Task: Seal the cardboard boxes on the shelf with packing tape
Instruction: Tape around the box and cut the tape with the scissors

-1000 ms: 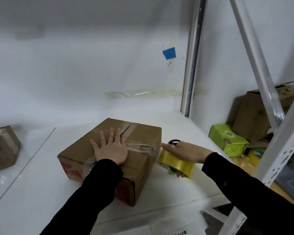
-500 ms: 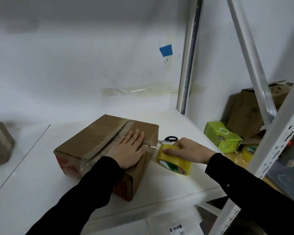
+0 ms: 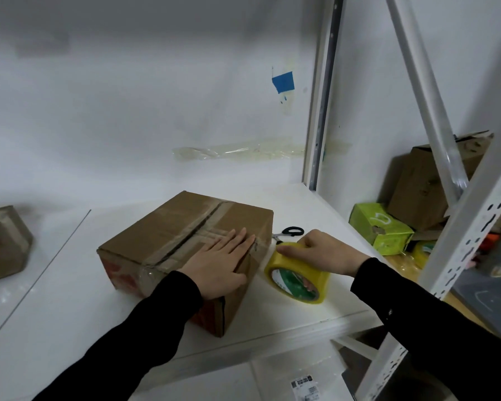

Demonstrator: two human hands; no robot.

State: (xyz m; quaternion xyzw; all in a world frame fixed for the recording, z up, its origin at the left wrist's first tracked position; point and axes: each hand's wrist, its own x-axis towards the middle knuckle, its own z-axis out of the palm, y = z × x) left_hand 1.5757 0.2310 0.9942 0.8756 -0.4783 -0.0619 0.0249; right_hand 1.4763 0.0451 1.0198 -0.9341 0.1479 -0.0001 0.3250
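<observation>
Head camera looks down at a white shelf (image 3: 70, 285) with a brown cardboard box (image 3: 168, 227) sitting in the middle. Tape runs along the top of the box and another strip crosses it near the right edge.

The left hand (image 3: 220, 264) lies flat on top of the box, on the near right part, right over the crossing strip. Its fingers are straight and close together, pressing down. It grips nothing.

The right hand (image 3: 321, 250) is just beside the box, on its right side. Its fingers curl over the top of a yellow tape roll (image 3: 298, 280) and hold it. The roll stands on its edge on the shelf, very close to the box's right side. A short bit of clear tape seems to go from the roll to the box edge, but it is hard to see.

Black-handled scissors (image 3: 289, 231) lie on the shelf just behind the roll and the right hand.

Another brown box (image 3: 3, 244) sits far off at the left edge. Past the white shelf post (image 3: 320, 111), lower down, are a green box (image 3: 379, 227) and a bigger brown box (image 3: 417, 192).
</observation>
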